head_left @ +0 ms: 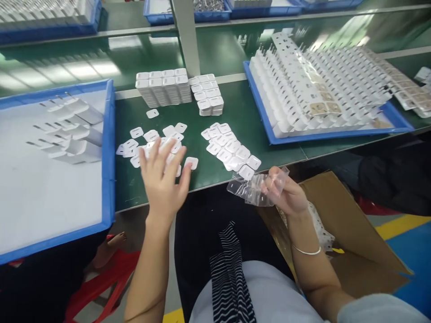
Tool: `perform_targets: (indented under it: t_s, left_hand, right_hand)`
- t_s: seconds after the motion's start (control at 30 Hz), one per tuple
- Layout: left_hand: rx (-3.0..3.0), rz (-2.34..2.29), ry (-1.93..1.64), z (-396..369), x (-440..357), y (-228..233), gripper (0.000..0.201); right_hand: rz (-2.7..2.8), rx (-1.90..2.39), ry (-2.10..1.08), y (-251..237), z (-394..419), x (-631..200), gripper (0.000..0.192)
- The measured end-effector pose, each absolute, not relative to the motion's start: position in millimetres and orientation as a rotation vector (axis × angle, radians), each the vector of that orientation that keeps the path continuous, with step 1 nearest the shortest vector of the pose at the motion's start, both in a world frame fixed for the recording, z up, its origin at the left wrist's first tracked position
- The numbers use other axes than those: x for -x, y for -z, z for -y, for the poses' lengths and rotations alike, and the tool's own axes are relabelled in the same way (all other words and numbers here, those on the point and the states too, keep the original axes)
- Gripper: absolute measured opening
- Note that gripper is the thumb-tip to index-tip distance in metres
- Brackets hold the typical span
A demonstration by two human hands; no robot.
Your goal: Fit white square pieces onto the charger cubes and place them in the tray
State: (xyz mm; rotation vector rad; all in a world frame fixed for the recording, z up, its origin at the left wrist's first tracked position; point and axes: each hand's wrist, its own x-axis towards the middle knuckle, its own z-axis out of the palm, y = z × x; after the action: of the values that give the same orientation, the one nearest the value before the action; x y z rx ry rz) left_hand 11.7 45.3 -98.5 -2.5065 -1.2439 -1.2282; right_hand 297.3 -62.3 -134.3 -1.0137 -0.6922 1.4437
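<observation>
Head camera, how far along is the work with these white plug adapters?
Done, apparently: a few adapters lie in the left blue tray. In hand: left hand over loose white squares; right hand holding clear film sleeves. Left: the right tray is packed with adapters.

Loose covers [232, 150] lie between two trays [107, 152] [328, 134] on the table [242, 112].

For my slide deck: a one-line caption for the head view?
Left hand over white square pieces; right hand holds clear film.
</observation>
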Motion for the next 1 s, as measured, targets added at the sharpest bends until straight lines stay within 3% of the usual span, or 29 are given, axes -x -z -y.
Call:
perform_targets:
  t_s: [0.13, 0.23, 0.4, 0.47, 0.53, 0.6, 0.67, 0.73, 0.83, 1.0]
  left_hand:
    - [2.964, 0.841, 1.104, -36, -59, 96, 0.039]
    - [3.129, 0.914, 0.908, -37, -85, 101, 0.038]
    - [3.145, 1.012, 0.831, -39, -91, 104, 0.041]
    - [3.137, 1.004, 0.85, -37, -90, 105, 0.041]
    - [3.115, 1.002, 0.866, -36, -90, 107, 0.041]
    - [3.088, 1.007, 0.881, -37, -92, 108, 0.041]
    - [3.063, 1.019, 0.894, -38, -93, 109, 0.041]
    - [3.051, 1.031, 0.914, -40, -93, 108, 0.041]
    - [3.062, 1.041, 0.968, -39, -92, 107, 0.038]
    - [3.091, 1.02, 1.026, -35, -88, 110, 0.041]
  right_hand:
    - [0.642, 0.977, -1.416, 131, 57, -288, 0.026]
    - [0.596, 0.931, -1.444, 129, 59, -289, 0.022]
    - [0.8, 0.979, -1.431, 127, 71, -299, 0.057]
    - [0.934, 1.215, -1.254, 123, 76, -295, 0.045]
    - [1.082, 1.441, -0.939, 115, 83, -284, 0.02]
    - [1.322, 1.447, -0.639, 107, 91, -270, 0.003]
    - [1.605, 1.251, -0.501, 105, 100, -261, 0.018]
    - [1.739, 1.132, -0.587, 114, 109, -264, 0.02]
    - [1.441, 1.518, -0.851, 150, 118, -297, 0.005]
    - [0.966, 1.941, -0.641, 212, 150, -367, 0.03]
